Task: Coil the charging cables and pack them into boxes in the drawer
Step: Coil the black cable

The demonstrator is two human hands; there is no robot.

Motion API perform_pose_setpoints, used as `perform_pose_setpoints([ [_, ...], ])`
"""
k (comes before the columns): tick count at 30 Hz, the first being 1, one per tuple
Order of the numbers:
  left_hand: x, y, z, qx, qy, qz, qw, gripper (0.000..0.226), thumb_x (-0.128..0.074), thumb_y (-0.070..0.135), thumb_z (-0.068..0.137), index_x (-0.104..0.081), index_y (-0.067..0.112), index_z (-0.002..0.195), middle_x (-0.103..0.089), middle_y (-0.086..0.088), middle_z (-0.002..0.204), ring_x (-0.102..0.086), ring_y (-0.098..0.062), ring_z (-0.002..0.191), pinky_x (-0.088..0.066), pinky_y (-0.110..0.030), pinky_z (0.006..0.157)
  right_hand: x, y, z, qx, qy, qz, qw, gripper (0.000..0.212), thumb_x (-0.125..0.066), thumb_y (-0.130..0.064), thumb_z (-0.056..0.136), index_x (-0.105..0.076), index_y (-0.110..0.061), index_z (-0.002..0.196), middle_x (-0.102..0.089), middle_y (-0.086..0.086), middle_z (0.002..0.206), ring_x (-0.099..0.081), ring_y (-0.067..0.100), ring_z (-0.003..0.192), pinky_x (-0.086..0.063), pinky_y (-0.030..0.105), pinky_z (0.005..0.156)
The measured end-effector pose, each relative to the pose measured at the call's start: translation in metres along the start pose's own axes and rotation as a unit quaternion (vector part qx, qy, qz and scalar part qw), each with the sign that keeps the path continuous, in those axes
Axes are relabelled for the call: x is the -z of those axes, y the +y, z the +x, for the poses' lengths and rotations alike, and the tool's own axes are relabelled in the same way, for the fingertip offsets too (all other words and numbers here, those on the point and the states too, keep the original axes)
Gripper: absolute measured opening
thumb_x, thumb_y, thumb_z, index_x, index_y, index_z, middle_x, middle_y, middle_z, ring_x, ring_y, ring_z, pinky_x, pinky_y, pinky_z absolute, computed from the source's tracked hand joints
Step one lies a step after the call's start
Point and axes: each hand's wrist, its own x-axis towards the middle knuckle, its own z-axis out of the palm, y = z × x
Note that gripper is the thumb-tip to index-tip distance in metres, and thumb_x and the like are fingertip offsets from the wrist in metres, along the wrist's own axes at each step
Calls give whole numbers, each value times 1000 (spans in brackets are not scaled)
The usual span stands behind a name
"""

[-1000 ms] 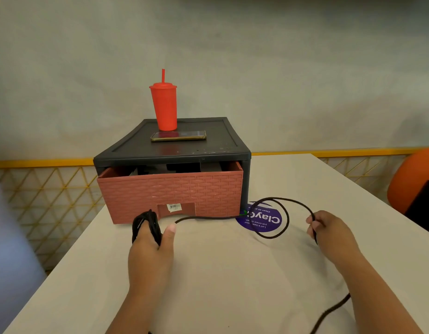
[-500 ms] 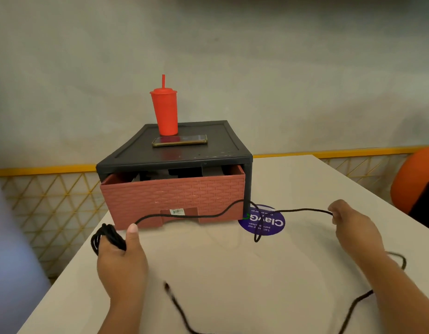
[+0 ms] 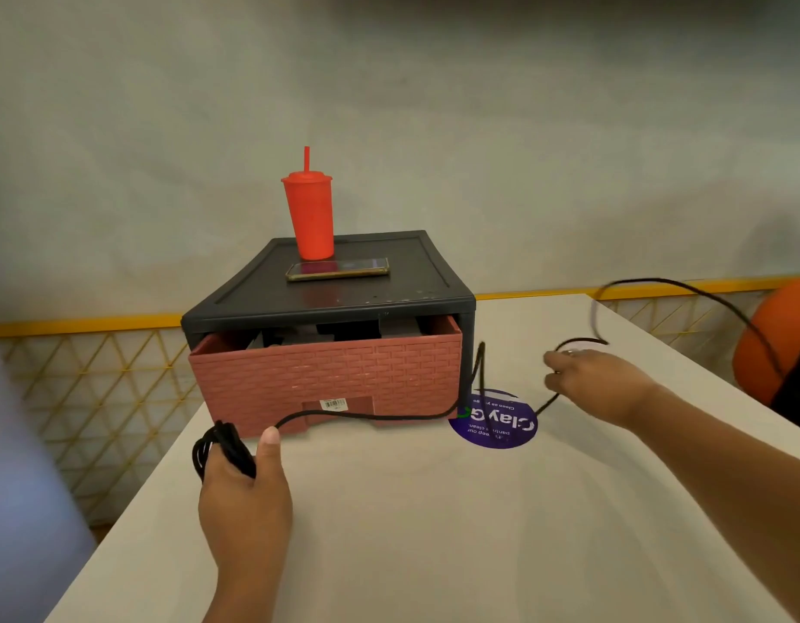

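— What takes up most of the view?
— A pale table (image 3: 434, 541), running back to a plain wall. On its far left part stands a dark grey storage unit (image 3: 416, 290) with one pink, brick-patterned drawer (image 3: 326, 375), pulled out a little. Dark boxes (image 3: 357, 330) show in the gap above its front; I cannot tell how many.

— And to the right?
— A rounded orange seat (image 3: 775, 335) just past the table's edge, partly cut off.

— The hands?
— The left hand (image 3: 245, 496) is near the drawer's left front corner. Its fingers are curled round a bundle of loops of the black charging cable (image 3: 366, 415), and the thumb points up beside it. The right hand (image 3: 600, 384) is well apart, right of the unit, its fingers curled on the same cable.

— Smaller things?
— A red tumbler (image 3: 309, 218) with lid and straw stands upright on the unit. A round purple sticker (image 3: 501, 427) lies on the table beside the unit's right front corner. A phone (image 3: 338, 268) lies flat just in front of the tumbler.

— Where does the cable run?
— From the bundle it goes along the drawer's base and rises beside the right corner. It then drops across the sticker and reaches the right hand. Beyond that hand a wide loop arcs through the air toward the seat.

— Anything smaller?
— A barcode label (image 3: 334, 403) on the drawer front, above the handle notch.
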Motion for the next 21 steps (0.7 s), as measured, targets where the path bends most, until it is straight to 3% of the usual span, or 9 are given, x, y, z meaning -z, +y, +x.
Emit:
perform_pose_setpoints([
  [7, -1, -1, 0, 8, -9, 0, 1000, 30, -54, 34, 91, -50, 4, 86, -47, -1, 64, -47, -29, 69, -34, -35, 67, -15, -51, 20, -38, -16, 214, 976, 30, -40, -24, 92, -63, -14, 108, -57, 2, 114, -56, 18, 100, -46, 27, 79],
  [11, -1, 2, -2, 1, -19, -3, 1000, 26, -54, 32, 91, -51, 7, 86, -48, -1, 64, -47, -26, 68, -33, -34, 67, -27, -55, 11, -75, -41, 284, 955, 33, -38, -16, 92, -50, -23, 122, -57, 1, 125, -54, 21, 108, -46, 30, 85],
  [14, -1, 2, -2, 5, -20, -10, 1000, 26, -55, 32, 91, -53, 7, 87, -48, -1, 64, -47, -25, 66, -34, -34, 68, -27, -42, -1, -129, -14, 318, 939, 14, -33, -13, 94, -41, -22, 102, -61, 6, 103, -53, 23, 88, -39, 29, 69],
  [16, 0, 2, -1, 9, -16, -12, 1000, 27, -55, 33, 90, -52, 6, 86, -48, -2, 63, -47, -27, 67, -34, -34, 67, -26, -29, -14, -180, 15, 322, 929, 13, -34, -10, 93, -37, -22, 89, -58, 7, 85, -51, 24, 77, -36, 31, 63],
  [19, 2, 2, 0, 14, -3, -12, 1000, 29, -54, 33, 91, -52, 4, 90, -49, -2, 65, -50, -31, 72, -34, -34, 69, -30, -1, -36, -308, 113, 364, 872, 21, -42, -8, 92, -42, -21, 75, -54, 10, 73, -49, 30, 72, -33, 32, 59],
  [21, 5, 4, 1, 17, 7, -17, 1000, 30, -54, 31, 92, -53, 2, 100, -50, 1, 70, -50, -29, 79, -35, -34, 75, -34, 20, -49, -420, 191, 404, 790, 17, -44, -6, 90, -53, -15, 79, -58, 18, 79, -52, 36, 77, -38, 36, 64],
])
